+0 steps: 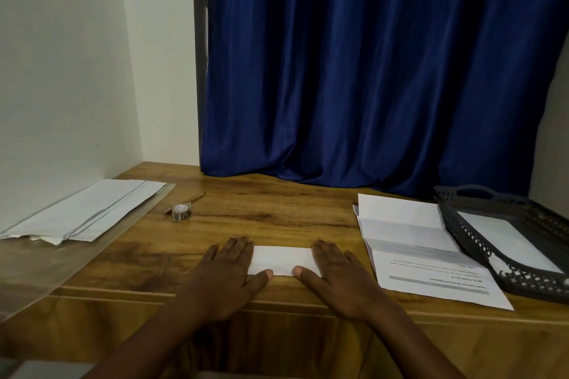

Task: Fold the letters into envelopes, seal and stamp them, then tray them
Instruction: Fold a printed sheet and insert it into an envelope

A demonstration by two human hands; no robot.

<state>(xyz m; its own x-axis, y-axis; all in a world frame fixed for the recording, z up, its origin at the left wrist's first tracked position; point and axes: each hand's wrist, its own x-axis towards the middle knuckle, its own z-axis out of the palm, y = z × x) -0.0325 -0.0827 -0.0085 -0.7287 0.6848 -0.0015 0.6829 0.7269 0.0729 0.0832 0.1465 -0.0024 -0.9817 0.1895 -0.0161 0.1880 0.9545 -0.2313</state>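
Folded letter (281, 259): thin, light, springy at creases, prob. slides on desk (271, 209). Left hand (229, 268) & right hand (334, 271) flat, fingers straight, pressing ends; lift by edge.

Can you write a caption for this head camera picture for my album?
Both hands, left and right, press a folded letter flat on the wooden desk.

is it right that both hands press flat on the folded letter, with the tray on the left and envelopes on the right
Not quite. The head view shows the tray on the right and the envelopes on the left. The left hand and right hand do press flat on the folded letter.
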